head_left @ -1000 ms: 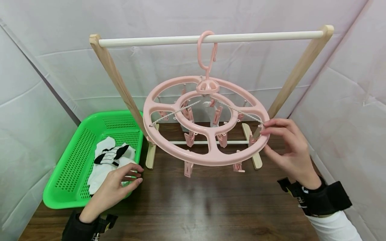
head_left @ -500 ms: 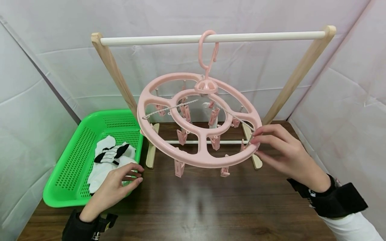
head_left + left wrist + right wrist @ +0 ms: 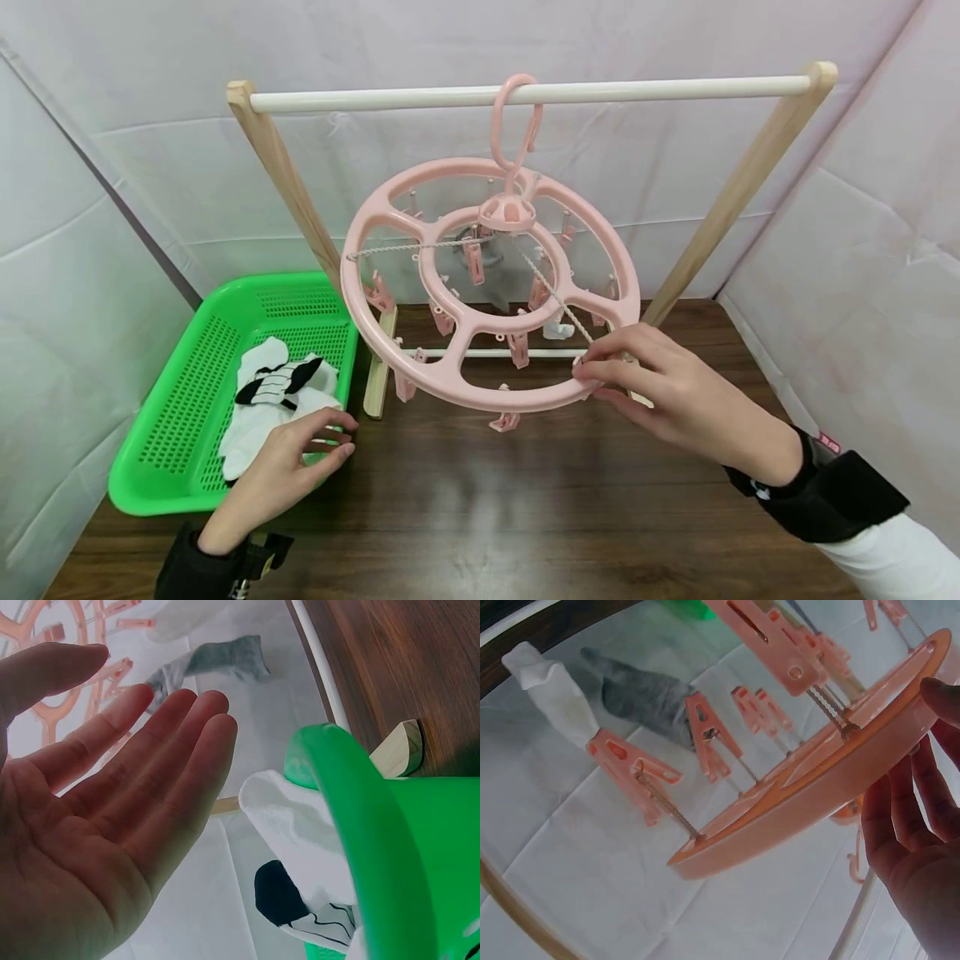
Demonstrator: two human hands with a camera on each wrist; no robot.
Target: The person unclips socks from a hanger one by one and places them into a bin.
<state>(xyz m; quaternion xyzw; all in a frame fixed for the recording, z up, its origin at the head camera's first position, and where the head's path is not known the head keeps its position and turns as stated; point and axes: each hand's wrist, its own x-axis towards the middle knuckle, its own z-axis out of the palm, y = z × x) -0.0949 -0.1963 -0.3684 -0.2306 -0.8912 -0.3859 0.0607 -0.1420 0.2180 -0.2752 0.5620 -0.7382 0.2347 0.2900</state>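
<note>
A round pink clip hanger (image 3: 480, 398) hangs tilted by its hook from a white bar. My right hand (image 3: 675, 392) pinches its near right rim between thumb and fingers, as the right wrist view also shows. Below the ring dangle several pink clothespins (image 3: 626, 776); a white sock (image 3: 555, 697) and a grey sock (image 3: 645, 701) hang from two of them. My left hand (image 3: 281, 462) lies at the right edge of the green basket (image 3: 120, 475), fingers relaxed, holding nothing. White socks with black patches (image 3: 251, 433) lie in that basket.
The white bar (image 3: 645, 92) spans two wooden posts (image 3: 742, 187) with feet on the dark wooden table (image 3: 480, 517). A lower white rod (image 3: 495, 354) runs between the feet. Pale cloth walls (image 3: 862, 292) enclose the back and sides.
The hanger has turned, its near side swinging left, and tilts more. My right hand has moved left with the rim in its grip. My left hand has stayed in place.
</note>
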